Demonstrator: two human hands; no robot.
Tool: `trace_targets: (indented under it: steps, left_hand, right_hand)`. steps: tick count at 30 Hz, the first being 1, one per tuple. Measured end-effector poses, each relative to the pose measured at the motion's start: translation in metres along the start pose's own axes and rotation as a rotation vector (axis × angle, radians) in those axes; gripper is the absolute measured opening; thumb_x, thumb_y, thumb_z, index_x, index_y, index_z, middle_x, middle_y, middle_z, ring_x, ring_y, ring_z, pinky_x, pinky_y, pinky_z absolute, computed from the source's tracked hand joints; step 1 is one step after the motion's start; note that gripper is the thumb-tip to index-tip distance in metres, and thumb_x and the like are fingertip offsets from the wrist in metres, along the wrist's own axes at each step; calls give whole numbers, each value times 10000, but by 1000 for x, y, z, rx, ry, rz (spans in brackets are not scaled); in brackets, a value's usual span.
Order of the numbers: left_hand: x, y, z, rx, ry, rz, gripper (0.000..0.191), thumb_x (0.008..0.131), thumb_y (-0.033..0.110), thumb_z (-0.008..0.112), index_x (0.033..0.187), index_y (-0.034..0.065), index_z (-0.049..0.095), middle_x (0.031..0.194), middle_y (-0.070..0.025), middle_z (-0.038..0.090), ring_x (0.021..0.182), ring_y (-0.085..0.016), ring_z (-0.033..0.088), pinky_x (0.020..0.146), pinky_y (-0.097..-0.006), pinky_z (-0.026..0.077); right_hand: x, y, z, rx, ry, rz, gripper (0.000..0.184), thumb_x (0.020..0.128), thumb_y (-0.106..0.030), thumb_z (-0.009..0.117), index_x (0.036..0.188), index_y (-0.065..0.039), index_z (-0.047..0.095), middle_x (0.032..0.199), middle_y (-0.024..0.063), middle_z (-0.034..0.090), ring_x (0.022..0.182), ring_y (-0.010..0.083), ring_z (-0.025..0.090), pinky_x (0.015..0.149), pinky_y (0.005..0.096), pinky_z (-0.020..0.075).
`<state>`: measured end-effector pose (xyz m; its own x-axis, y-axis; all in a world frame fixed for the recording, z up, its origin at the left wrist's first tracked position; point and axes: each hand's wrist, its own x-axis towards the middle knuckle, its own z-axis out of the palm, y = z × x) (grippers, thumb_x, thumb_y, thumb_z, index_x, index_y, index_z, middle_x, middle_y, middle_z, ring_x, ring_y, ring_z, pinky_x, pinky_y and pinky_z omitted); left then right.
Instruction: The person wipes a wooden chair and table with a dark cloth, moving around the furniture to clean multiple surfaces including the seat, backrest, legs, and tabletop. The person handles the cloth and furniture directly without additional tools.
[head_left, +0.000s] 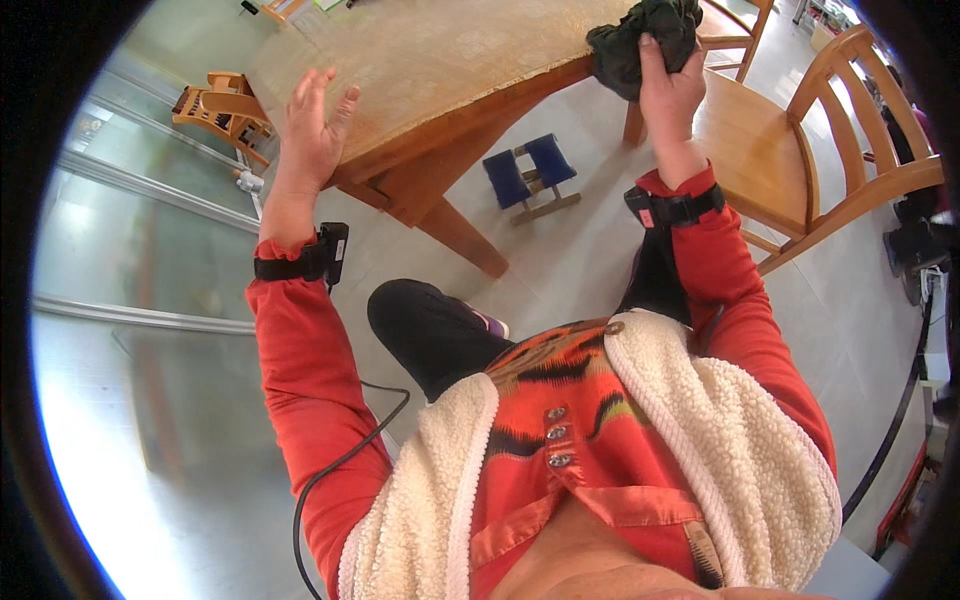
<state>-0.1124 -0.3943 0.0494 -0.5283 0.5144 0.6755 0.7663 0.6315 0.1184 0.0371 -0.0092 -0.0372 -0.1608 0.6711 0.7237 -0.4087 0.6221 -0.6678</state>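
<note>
My right hand (671, 94) grips a bunched dark green cloth (621, 54) at the right end of the table's near edge. The cloth hangs a little over that edge. Over the table's left corner is my left hand (311, 135), its fingers apart and nothing in it. Whether the left hand touches the table is hard to tell. The wooden table (450, 56) has a pale patterned cover on its top. Black straps with small boxes are fastened around both of my wrists.
A wooden chair (757, 150) stands close by my right arm. Under the table is a small folding stool (529, 171) with a blue seat. Glass sliding panels (150, 247) run along the left, near another wooden chair (225, 109). A black cable (330, 469) crosses my left sleeve.
</note>
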Motion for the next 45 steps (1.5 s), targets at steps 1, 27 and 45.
trace_targets:
  steps: [1, 27, 45]
  left_hand:
    - [0, -1, 2, -7, -98, -83, 673, 963, 611, 522, 1374, 80, 555, 1462, -210, 464, 1380, -377, 407, 1137, -457, 325]
    - [16, 50, -39, -48, -337, -144, 587, 1038, 450, 463, 1413, 0, 488, 1526, -203, 406, 1435, -338, 359, 1183, -418, 248]
    - [30, 79, -54, -52, -406, -253, 624, 1004, 475, 491, 1411, 1, 488, 1514, -206, 424, 1421, -353, 385, 1170, -432, 284]
  right_hand:
    - [-6, -7, -2, 17, -5, -17, 439, 886, -304, 763, 1177, -2, 633, 1044, 122, 725, 961, 211, 681, 872, 327, 513]
    - [1, 335, 42, 1024, 155, 1159, 396, 972, -456, 502, 1113, -138, 690, 1040, 35, 726, 894, 261, 680, 781, 403, 557]
    - [75, 346, 17, 941, 106, 1016, 436, 973, -471, 523, 1213, -124, 631, 1160, 39, 678, 1054, 252, 624, 920, 412, 502]
